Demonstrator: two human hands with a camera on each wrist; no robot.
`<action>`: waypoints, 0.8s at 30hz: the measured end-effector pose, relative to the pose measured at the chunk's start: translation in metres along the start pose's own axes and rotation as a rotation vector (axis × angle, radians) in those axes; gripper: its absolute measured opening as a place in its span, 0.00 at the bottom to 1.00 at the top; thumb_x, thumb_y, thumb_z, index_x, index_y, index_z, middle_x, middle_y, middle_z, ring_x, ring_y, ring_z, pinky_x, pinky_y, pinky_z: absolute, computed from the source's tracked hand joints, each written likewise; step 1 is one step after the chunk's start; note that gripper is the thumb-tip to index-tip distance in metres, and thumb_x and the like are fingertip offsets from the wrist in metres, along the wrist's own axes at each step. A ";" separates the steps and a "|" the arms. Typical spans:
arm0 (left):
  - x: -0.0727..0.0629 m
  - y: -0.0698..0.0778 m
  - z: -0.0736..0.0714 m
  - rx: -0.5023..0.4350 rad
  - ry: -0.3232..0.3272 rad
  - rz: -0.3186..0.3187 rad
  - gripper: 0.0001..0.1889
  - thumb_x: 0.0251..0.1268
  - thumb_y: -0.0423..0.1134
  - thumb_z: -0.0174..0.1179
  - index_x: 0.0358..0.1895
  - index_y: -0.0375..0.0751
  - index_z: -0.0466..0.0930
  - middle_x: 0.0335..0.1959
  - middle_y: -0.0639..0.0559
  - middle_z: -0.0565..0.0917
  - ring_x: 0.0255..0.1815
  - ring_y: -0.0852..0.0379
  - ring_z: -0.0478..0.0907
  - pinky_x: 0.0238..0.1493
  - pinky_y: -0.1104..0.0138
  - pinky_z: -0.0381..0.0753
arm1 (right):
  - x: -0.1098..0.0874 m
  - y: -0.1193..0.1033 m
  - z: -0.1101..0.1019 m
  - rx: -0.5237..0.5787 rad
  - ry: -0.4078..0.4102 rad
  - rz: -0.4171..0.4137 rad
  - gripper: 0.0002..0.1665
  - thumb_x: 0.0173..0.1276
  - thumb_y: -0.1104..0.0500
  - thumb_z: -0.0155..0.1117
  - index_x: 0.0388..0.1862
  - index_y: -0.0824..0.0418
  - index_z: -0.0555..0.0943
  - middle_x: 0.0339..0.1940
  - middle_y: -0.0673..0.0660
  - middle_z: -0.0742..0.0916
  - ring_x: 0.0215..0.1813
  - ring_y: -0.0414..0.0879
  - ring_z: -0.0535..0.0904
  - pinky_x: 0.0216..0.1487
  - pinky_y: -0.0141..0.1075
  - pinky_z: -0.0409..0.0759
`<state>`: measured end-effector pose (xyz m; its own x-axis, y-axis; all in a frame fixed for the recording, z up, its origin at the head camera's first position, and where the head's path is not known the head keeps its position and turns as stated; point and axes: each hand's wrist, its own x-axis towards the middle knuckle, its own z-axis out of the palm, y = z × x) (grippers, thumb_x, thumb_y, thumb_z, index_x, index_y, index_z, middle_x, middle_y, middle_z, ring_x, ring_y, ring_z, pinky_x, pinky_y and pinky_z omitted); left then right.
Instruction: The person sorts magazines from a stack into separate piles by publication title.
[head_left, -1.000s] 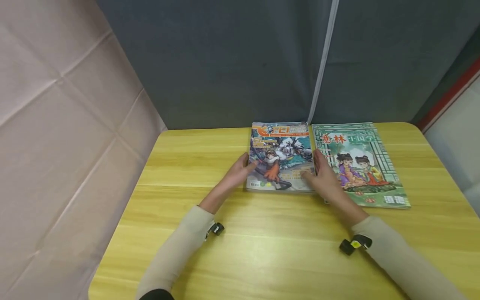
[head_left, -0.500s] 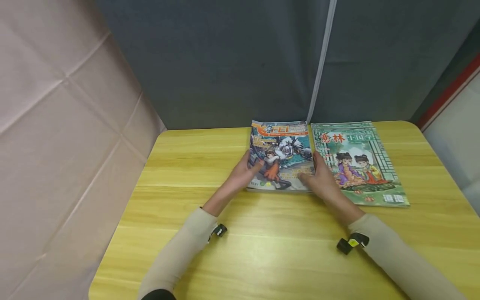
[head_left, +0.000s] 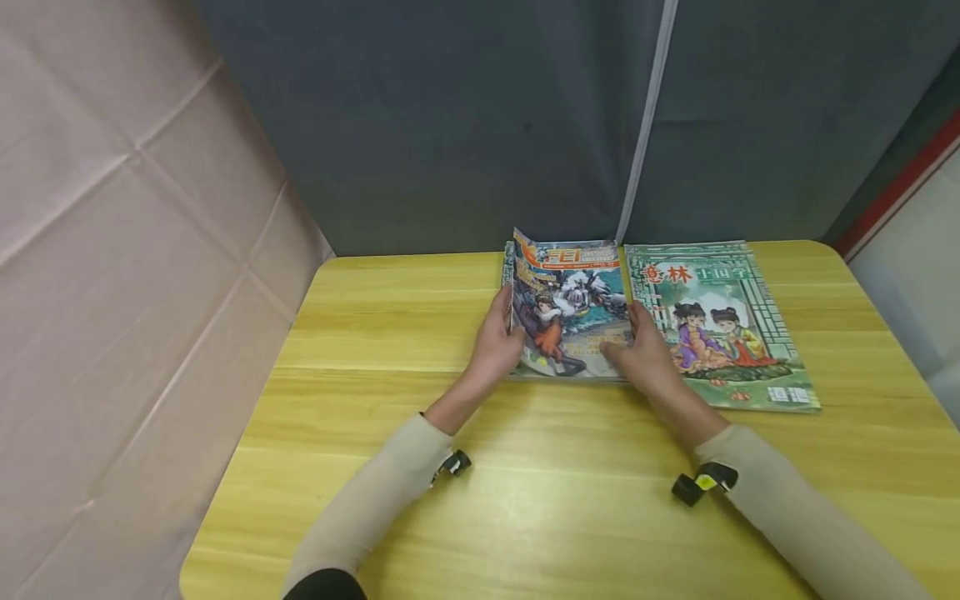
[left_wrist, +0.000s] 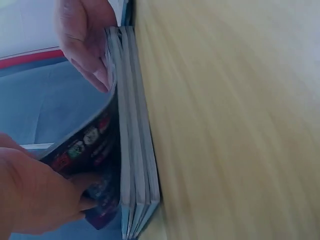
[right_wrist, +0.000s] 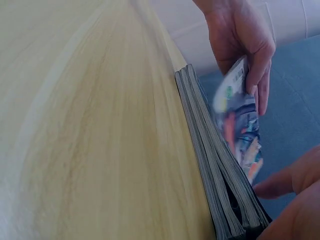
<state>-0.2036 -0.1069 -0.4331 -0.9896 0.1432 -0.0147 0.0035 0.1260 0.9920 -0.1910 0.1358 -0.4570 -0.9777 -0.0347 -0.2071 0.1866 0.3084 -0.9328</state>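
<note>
Dark cloth [head_left: 435,125] backs the table [head_left: 570,492]. Between the grips stands a magazine stack [left_wrist: 133,125]; left grip [head_left: 498,337] pinches the top magazine [head_left: 581,308] by its raised edge, right grip [head_left: 648,354] clasps the stack's opposite side. Separating seems in hand; next likely needs an even lift.

The desk [head_left: 570,500] looks like smooth wood grain with a soft sheen, light kinda smearing across it. On the desk, the orange-lettered magazine [head_left: 581,308] is paper with a slick-looking cover, but the page edges [right_wrist: 207,145] in that stack come across matt and a bit rough. Green magazine [head_left: 720,333]: smooth printed paper too. Behind the desk there's dark matt cloth [head_left: 450,125]; left of it, pale creased cloth [head_left: 112,292]. Sleeves [head_left: 382,496] over the desk are matt fabric.
</note>
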 end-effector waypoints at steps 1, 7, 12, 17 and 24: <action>0.000 0.001 0.001 -0.011 0.000 0.009 0.43 0.70 0.18 0.45 0.87 0.37 0.43 0.89 0.44 0.48 0.90 0.48 0.48 0.88 0.59 0.52 | 0.000 0.001 0.000 0.002 0.004 -0.001 0.63 0.71 0.65 0.64 0.88 0.63 0.31 0.90 0.65 0.46 0.90 0.64 0.43 0.89 0.58 0.48; -0.001 0.005 0.007 -0.109 0.004 0.021 0.43 0.70 0.17 0.42 0.87 0.40 0.44 0.90 0.45 0.47 0.90 0.51 0.45 0.89 0.58 0.50 | -0.007 0.005 0.000 -0.012 0.059 -0.064 0.58 0.67 0.74 0.51 0.89 0.62 0.34 0.91 0.62 0.47 0.90 0.61 0.44 0.85 0.57 0.64; -0.003 0.005 0.007 -0.196 0.040 0.008 0.42 0.70 0.17 0.43 0.87 0.41 0.46 0.90 0.47 0.50 0.90 0.51 0.48 0.89 0.57 0.53 | -0.012 0.001 0.004 0.081 0.155 -0.156 0.54 0.65 0.79 0.45 0.89 0.61 0.43 0.90 0.59 0.53 0.90 0.57 0.48 0.89 0.54 0.51; -0.005 0.005 -0.002 -0.425 0.143 -0.015 0.41 0.68 0.18 0.44 0.86 0.41 0.51 0.88 0.48 0.56 0.87 0.53 0.57 0.85 0.60 0.64 | -0.015 -0.009 0.007 0.158 0.209 -0.222 0.49 0.69 0.77 0.44 0.88 0.59 0.50 0.90 0.57 0.58 0.90 0.53 0.53 0.90 0.50 0.52; -0.008 0.004 -0.031 -0.659 0.194 -0.046 0.40 0.69 0.16 0.41 0.85 0.41 0.53 0.87 0.49 0.59 0.84 0.52 0.63 0.77 0.67 0.75 | -0.014 -0.030 0.018 0.294 0.138 -0.164 0.47 0.72 0.75 0.48 0.88 0.56 0.52 0.90 0.56 0.57 0.90 0.51 0.51 0.85 0.42 0.66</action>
<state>-0.2004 -0.1381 -0.4254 -0.9947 -0.0336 -0.0971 -0.0670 -0.5043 0.8609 -0.1809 0.1101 -0.4318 -0.9969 0.0743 -0.0242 0.0259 0.0221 -0.9994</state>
